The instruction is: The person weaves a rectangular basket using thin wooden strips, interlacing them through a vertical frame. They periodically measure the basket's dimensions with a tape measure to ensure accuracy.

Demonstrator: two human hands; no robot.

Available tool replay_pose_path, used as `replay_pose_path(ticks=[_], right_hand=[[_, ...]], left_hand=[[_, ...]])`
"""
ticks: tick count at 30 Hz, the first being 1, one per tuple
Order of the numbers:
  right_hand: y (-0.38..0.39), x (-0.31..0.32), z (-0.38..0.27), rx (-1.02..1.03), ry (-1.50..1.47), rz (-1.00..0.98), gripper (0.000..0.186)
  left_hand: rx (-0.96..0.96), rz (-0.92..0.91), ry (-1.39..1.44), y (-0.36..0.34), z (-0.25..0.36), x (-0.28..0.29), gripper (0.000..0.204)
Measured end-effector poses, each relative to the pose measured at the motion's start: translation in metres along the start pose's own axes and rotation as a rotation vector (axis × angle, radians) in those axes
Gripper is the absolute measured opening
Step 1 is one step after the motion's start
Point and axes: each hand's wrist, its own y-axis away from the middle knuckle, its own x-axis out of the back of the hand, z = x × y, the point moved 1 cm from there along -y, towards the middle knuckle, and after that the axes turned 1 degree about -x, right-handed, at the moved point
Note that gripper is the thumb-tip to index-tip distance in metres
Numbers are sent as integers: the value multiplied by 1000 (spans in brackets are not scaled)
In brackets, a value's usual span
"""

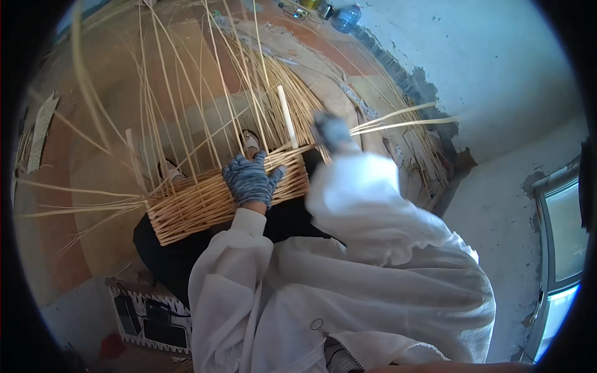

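Note:
A partly woven wicker basket lies slanted across my dark-trousered legs, with long stakes rising from it and loose ends sticking out sideways. A thicker pale post stands at its right part. My left hand, in a grey knit glove, rests on the weave with fingers spread and tips at the upper edge. My right hand, also gloved, is smeared by motion beside the right end, near several pale rods; its fingers cannot be made out.
My sandalled foot shows behind the basket. Loose rods lie along the wall. A water jug stands at the back. A window is at right, a box with dark devices at lower left.

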Motion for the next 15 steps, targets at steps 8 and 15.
replay_pose_path(ticks=[8,15], right_hand=[[-10,63,111,-50,-340,-231,16],[75,-62,19,1220,652,-221,42]], left_hand=[[-154,534,241,64,-41,52,46],[52,369,1245,23,-239,80,26]])
